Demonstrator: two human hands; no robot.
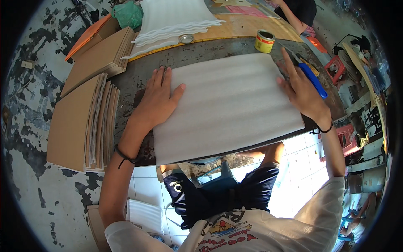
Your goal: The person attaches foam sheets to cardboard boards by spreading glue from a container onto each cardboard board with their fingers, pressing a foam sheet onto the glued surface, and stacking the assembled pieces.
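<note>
Left grip (158, 101) apart, foam (231, 101) under thumb | right grip (305, 93) apart, foam leftward | cutter (313, 80) just right

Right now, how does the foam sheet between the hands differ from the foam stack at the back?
The near sheet looks single; the far stack has several layers. The near sheet's edges look fairly straight; the far stack's front edges ripple. Both are white.

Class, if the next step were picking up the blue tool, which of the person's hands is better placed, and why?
Probably the right hand: it is open, right beside the blue tool, while the left hand lies at the opposite side of the white sheet.
</note>
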